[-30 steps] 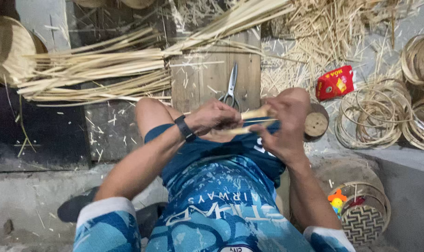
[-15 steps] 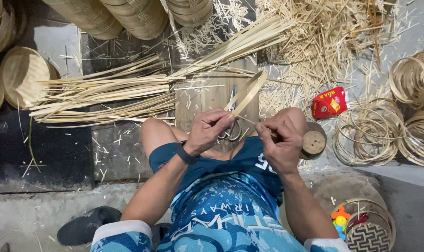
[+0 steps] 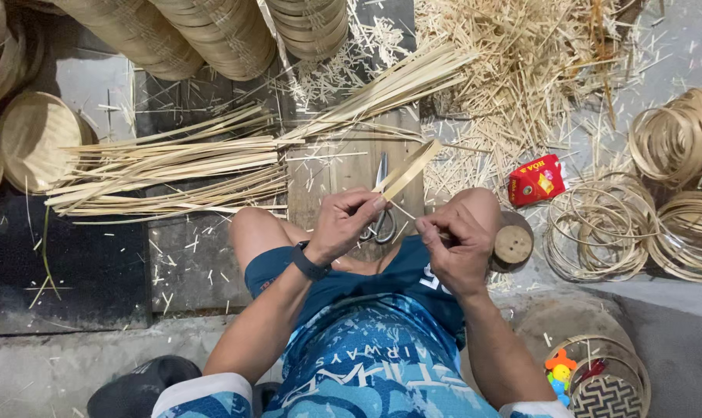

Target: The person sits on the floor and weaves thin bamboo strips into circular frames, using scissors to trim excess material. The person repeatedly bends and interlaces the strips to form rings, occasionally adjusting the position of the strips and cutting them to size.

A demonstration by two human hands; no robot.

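Hands work above the lap: left hand (image 3: 343, 224) pinches a bamboo strip (image 3: 413, 169) angling over the wooden board (image 3: 343, 166); right hand (image 3: 451, 244) grips its near end. Splitting appears underway; steady opposing pull advisable.

Small red packet (image 3: 536, 179), yellow patch on face, rectangular, lying tilted on grey floor right of wooden board (image 3: 351, 166), between straw scraps (image 3: 513, 85) and bamboo rings (image 3: 598, 232).
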